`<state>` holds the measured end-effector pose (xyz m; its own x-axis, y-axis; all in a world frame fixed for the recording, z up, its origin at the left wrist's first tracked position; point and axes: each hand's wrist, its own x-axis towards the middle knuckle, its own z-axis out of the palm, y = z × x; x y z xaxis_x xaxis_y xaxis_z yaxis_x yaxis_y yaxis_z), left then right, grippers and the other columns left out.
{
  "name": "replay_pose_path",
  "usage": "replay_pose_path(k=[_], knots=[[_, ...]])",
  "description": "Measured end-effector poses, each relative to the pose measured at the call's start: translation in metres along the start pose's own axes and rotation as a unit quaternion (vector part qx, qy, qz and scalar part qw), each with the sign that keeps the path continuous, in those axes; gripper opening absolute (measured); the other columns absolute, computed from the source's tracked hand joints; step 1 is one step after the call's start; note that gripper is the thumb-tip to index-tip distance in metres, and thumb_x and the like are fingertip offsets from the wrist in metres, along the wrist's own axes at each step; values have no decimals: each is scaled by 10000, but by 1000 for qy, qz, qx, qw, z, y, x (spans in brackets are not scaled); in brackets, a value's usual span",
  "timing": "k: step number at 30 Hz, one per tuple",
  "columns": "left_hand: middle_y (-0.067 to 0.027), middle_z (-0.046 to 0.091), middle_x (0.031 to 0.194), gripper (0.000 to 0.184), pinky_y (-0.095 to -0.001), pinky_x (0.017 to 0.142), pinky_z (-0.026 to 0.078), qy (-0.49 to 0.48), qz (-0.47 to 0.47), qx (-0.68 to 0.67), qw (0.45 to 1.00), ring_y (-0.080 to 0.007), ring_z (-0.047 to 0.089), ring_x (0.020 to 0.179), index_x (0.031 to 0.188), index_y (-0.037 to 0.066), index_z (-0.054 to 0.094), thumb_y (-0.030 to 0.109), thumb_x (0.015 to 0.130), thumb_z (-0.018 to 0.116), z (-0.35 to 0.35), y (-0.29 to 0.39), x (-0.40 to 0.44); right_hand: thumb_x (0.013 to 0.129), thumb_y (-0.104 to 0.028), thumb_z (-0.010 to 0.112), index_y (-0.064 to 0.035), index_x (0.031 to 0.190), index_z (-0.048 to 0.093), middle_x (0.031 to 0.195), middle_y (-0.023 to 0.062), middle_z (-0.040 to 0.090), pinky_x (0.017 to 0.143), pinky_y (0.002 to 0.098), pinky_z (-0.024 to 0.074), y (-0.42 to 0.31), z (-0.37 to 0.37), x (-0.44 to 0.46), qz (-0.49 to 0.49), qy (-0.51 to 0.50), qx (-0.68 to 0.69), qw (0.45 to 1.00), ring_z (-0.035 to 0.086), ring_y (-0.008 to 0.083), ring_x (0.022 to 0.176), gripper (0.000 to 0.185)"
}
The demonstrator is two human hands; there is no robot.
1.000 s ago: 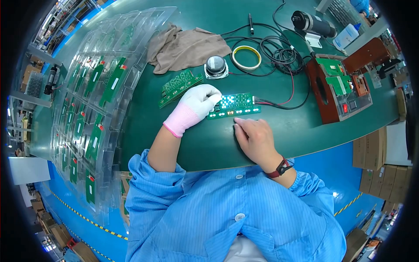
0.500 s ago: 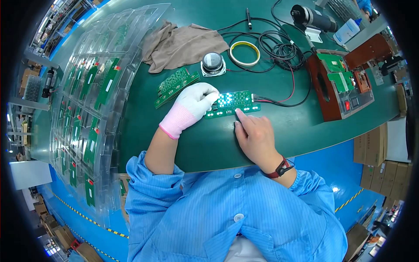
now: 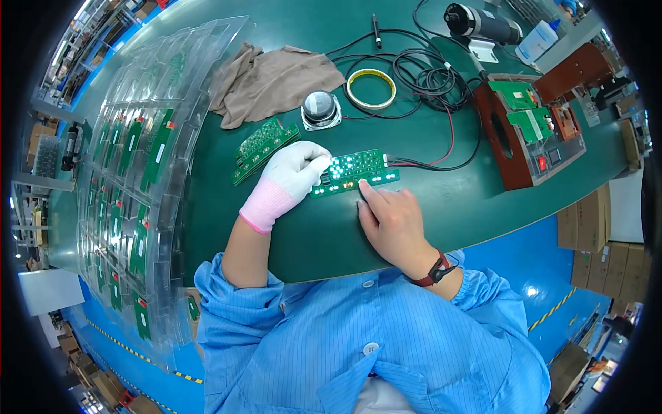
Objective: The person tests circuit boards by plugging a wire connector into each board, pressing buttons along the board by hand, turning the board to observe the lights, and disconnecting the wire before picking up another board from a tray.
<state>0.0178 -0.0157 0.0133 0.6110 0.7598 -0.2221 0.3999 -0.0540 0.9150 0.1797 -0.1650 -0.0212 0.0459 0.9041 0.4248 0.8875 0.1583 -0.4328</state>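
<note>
My left hand point(image 3: 295, 172), in a white glove with a pink cuff, is closed on the left end of a lit circuit board point(image 3: 374, 160). White lights glow across the board, and a few orange ones show on its lower strip. My bare right hand point(image 3: 394, 219) has its index finger stretched out, its tip on that lower strip; the thumb is apart and the other fingers are curled, holding nothing. Red and black wires point(image 3: 414, 164) run from the board's right end. Beside my left hand lies a stack of green circuit boards point(image 3: 263, 150).
Clear plastic trays point(image 3: 155, 207) with green boards stand on the left. Behind my hands are a brown cloth point(image 3: 276, 83), a round speaker-like part point(image 3: 320, 109), a yellow tape roll point(image 3: 371, 90) and coiled black cable point(image 3: 431, 69). A red-brown box with electronics point(image 3: 507, 138) stands on the right.
The whole view has shifted slightly. Orange lights now show on the board's lower strip, left of my right fingertip. My left hand keeps its hold on the board.
</note>
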Motion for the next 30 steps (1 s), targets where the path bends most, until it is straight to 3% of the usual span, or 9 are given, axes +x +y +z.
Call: replay_pose_path(k=[21, 30], knots=[[-18, 617, 784, 231, -226, 577, 458, 1, 1, -2, 1000, -63, 561, 652, 1026, -8, 664, 202, 953, 603, 1, 1, -1, 887, -154, 650, -1, 1149, 678, 710, 38, 598, 645, 369, 397, 0, -1, 0, -1, -33, -38, 999, 587, 201, 662, 306], [-16, 616, 786, 233, -222, 580, 453, -3, -4, 4, 1000, -60, 556, 653, 1031, -5, 666, 205, 953, 605, 1, 0, 0, 848, -61, 678, 3, 1214, 637, 733, 74, 617, 649, 391, 410, 7, -11, 1, 47, 37, 92, 994, 601, 246, 674, 374]])
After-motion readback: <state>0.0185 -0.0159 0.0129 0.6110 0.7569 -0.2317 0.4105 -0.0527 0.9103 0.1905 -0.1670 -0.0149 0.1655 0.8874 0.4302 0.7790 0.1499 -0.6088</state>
